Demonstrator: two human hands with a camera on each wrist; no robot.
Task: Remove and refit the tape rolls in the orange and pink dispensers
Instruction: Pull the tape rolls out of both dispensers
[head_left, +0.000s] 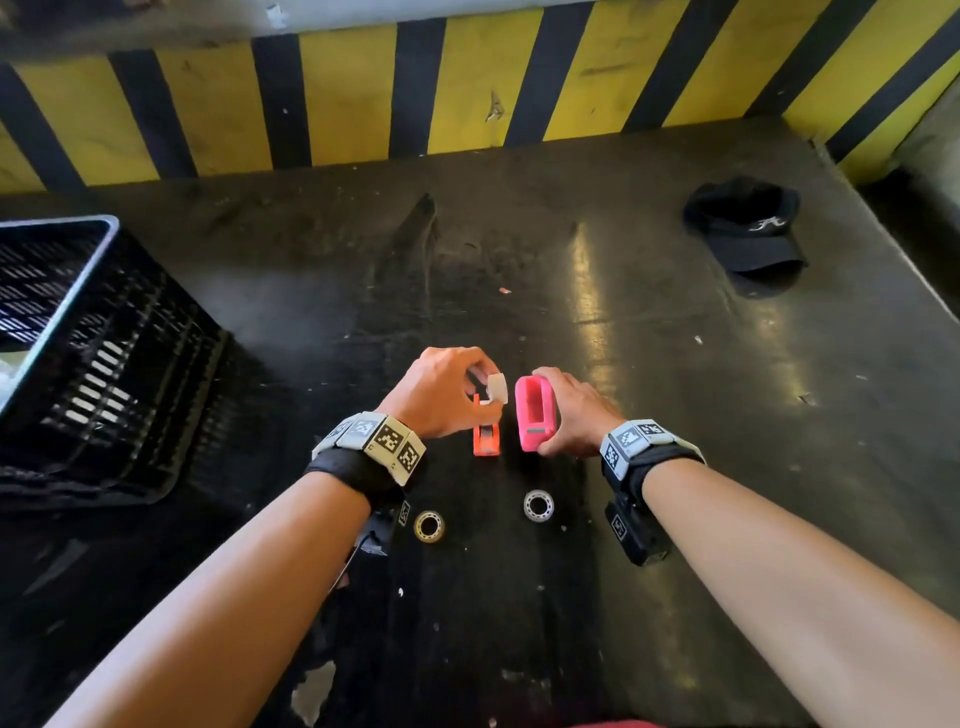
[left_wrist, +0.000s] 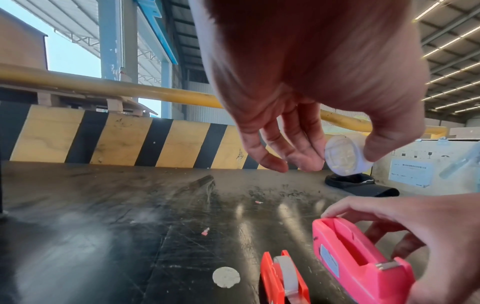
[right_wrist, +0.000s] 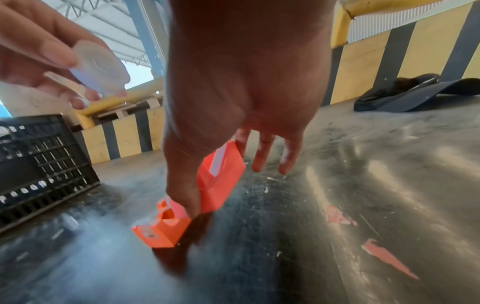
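My left hand (head_left: 487, 391) pinches a white tape roll (left_wrist: 342, 157) between thumb and fingers, a little above the orange dispenser (head_left: 487, 440). That dispenser stands on the dark table and has a tape roll (left_wrist: 287, 271) seated in it. Just to its right, my right hand (head_left: 551, 411) grips the pink dispenser (head_left: 534, 413) from the side, thumb at the cutter end. Its roll bay (left_wrist: 349, 246) is empty. In the right wrist view the pink dispenser (right_wrist: 221, 176) looks orange-red and is tilted, cutter end down.
Two loose rings lie near my wrists: a yellowish one (head_left: 429, 526) and a clear one (head_left: 538, 505). A black plastic crate (head_left: 98, 358) stands at the left. A black cap (head_left: 745, 234) lies far right. A yellow-and-black striped barrier (head_left: 467, 88) closes the table's back edge.
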